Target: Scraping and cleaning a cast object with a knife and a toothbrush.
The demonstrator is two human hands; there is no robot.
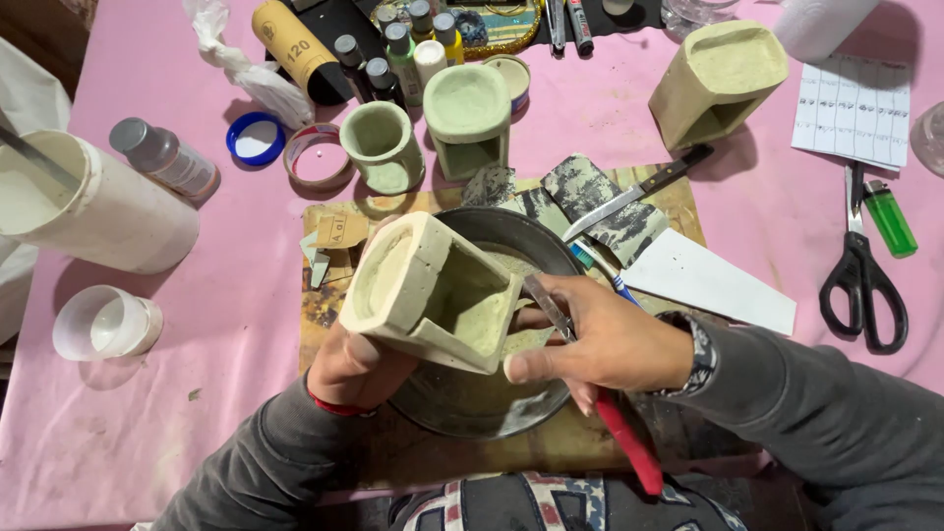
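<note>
My left hand (356, 370) grips a pale greenish plaster block holder (430, 291), a squared piece with a hollow top and a side opening, tilted over a dark metal bowl (492, 398). My right hand (602, 344) holds a thin tool with a red handle (629, 444), its metal tip at the holder's open side. The bowl rests on a stained wooden board (339, 295).
On the pink cloth lie two similar holders (468, 120) (718, 79), a round green cup (382, 146), paint bottles (401, 49), a knife (639, 192), sandpaper pieces (590, 192), black scissors (863, 275), a green lighter (890, 218), a white tub (98, 206) and a plastic cup (103, 323).
</note>
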